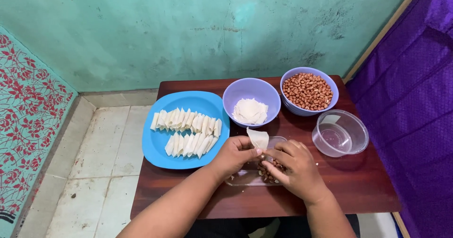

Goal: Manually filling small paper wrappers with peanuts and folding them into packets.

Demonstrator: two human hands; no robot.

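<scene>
Far left: patterned teal wall panel [26, 125] w/ red flowers; worn pale floor tiles [101, 172] below. Back wall [212, 25] teal, scuffed, paint cracked. Small dark wood worktop [358, 186] in the corner, glossy.

On worktop, L to R: blue plate [155, 146] w/ two rows of folded white wrappers [188, 132], rows running left-right, each piece lying roughly front-to-back. Next, lilac bowl [251, 96] holding stacked flat wrappers. Then second lilac bowl [309, 91] full of peanuts. Clear round tub [340, 133] at right edge, just beside the peanut bowl.

Front centre: left hand [234, 155] and right hand [296, 167] meet over a clear shallow tray [245, 177] w/ peanuts in it. Both grips pinched on one wrapper piece [258, 138], held between the fingertips above the tray. Its long axis approx upright, tilted slightly; free end points up and away, toward the wrapper bowl. Lower end hidden in the fingers.

Far right: purple fabric [410, 101] alongside worktop.
</scene>
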